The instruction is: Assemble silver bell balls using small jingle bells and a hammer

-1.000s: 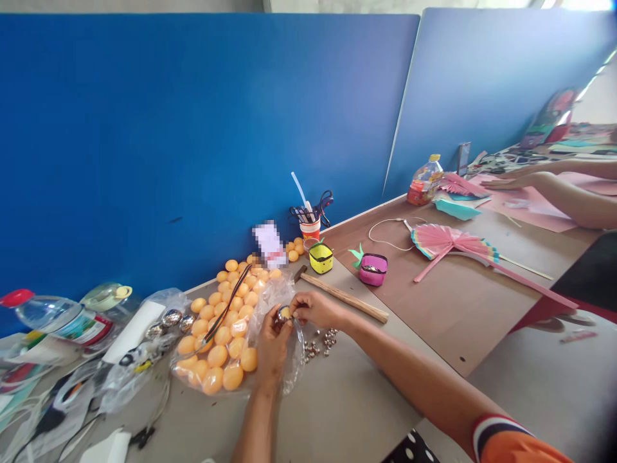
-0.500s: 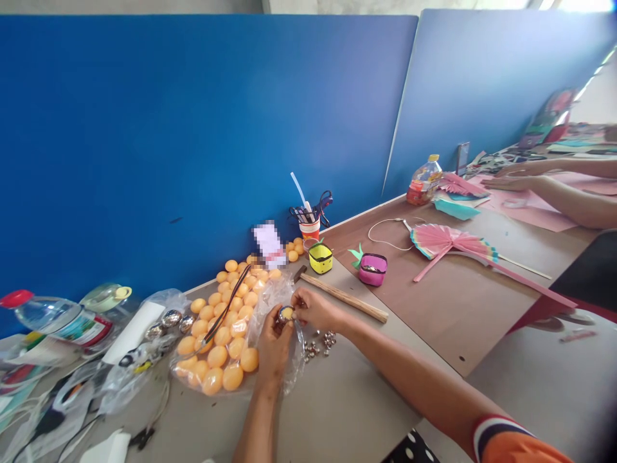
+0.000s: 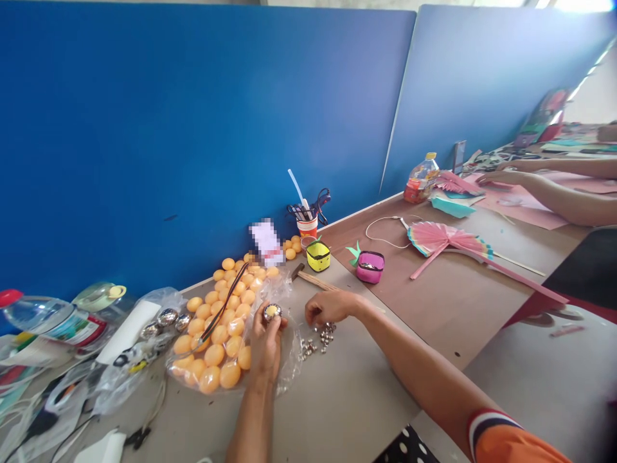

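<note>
My left hand [image 3: 267,337] is closed round a small orange ball partly covered with silver studs [image 3: 272,312], held up over a clear plastic bag of orange balls [image 3: 219,344]. My right hand [image 3: 328,307] hovers with curled fingers just above a small heap of silver studs [image 3: 318,338] on the grey table [image 3: 337,399]. Whether its fingertips pinch a stud I cannot make out. A wooden-handled hammer [image 3: 308,278] lies just behind my right hand.
Loose orange balls [image 3: 231,289] lie against the blue partition [image 3: 193,128]. A yellow box [image 3: 319,256], a pink box [image 3: 370,267], a cup of pens and scissors [image 3: 307,218] and a pink paper fan [image 3: 446,241] are further right. Another person's arms [image 3: 544,186] work at far right. Bottles and bags clutter the left.
My right hand has left the ball and dropped rightward to the heap of studs. My left hand still holds the ball, shifted slightly left.
</note>
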Tool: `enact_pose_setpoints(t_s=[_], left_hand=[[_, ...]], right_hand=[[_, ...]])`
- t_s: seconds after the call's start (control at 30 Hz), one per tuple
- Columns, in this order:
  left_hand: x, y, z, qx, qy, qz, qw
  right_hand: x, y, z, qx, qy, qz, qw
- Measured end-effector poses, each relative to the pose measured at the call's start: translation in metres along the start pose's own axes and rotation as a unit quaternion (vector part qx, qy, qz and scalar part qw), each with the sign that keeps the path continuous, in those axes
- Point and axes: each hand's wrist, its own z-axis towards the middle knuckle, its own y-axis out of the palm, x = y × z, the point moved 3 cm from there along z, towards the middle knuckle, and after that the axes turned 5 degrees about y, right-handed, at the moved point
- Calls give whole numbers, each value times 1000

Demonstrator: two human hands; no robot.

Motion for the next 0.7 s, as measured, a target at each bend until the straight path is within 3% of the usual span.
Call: enact_pose_setpoints(t_s=[0.13,0.37,0.53,0.7], left_hand=[[-3,-4,1,-17,-2,44,999],[-3,-3,0,-28,-18,23,999],[-4,-3,0,-26,-9,28,999],[-7,-5,1,-50,11,65,997]], right_hand=[[-3,6,-2,-23,4,-62,998],[-7,11,2,-26,-7,-121,992],[-7,1,3,49,-38,36,997],[-10,2,9,149,-110,206,961]])
